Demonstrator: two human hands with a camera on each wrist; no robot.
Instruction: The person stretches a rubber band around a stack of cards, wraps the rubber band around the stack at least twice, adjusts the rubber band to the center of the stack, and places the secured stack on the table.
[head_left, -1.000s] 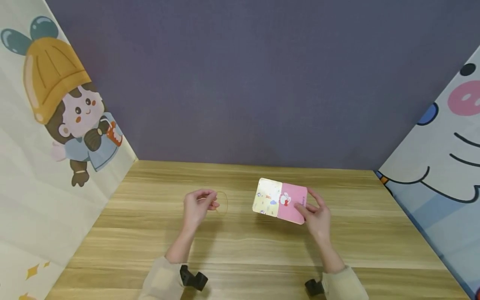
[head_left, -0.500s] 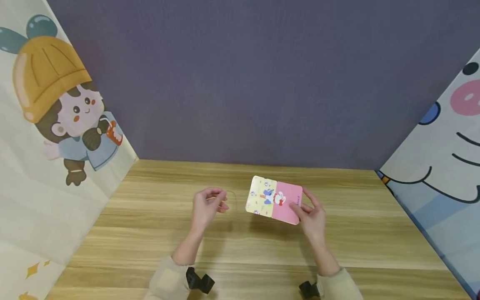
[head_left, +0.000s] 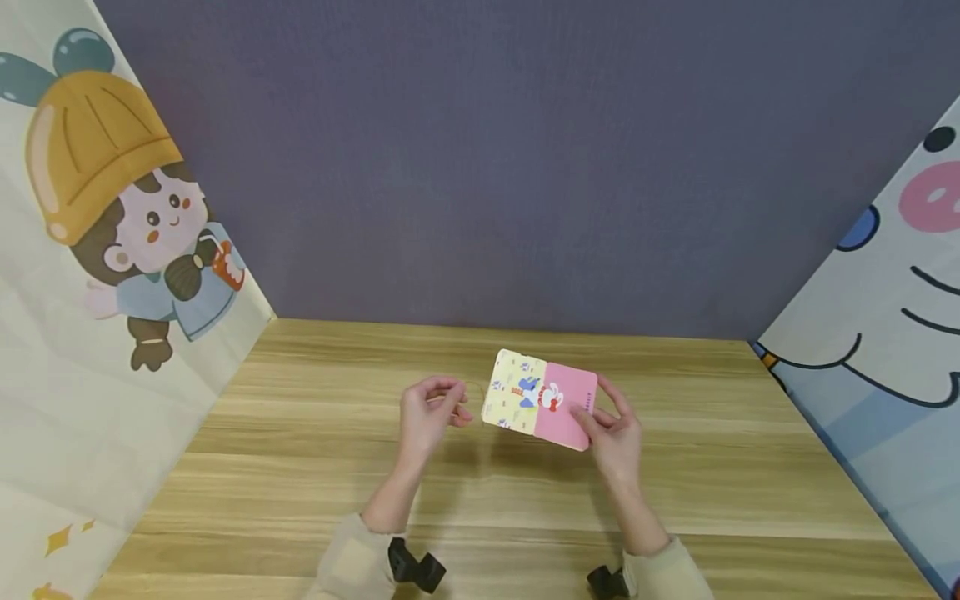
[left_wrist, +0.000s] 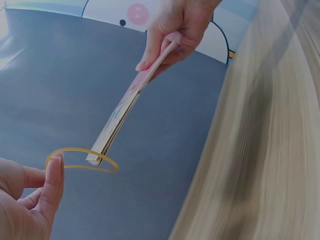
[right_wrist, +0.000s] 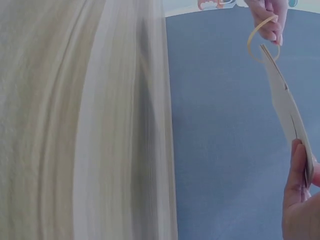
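My left hand (head_left: pixel 431 414) pinches a thin yellow rubber band (left_wrist: pixel 82 149) between thumb and fingers, and the band forms an open loop. In my right hand (head_left: pixel 617 442) is a flat pink-and-yellow printed card (head_left: pixel 517 392) with cartoon animals and layered edges. The right thumb lies on its pink face, and the fingers go behind it. Raised over the table, the card tilts with its yellow end toward the left hand. In both wrist views this end overlaps the rubber band's loop. The card's back (right_wrist: pixel 280 102) looks pale in the right wrist view.
A wood-grain table (head_left: pixel 300 467) lies under both hands. Behind it rises a dark grey-blue panel (head_left: pixel 480 167). Cartoon-printed sheets stand at the left (head_left: pixel 52 375) and right (head_left: pixel 900 350). Each wrist wears a black camera mount (head_left: pixel 416 567).
The left hand has moved right with the rubber band, and the right hand has moved left with the card. The band and the card's yellow end are now close together.
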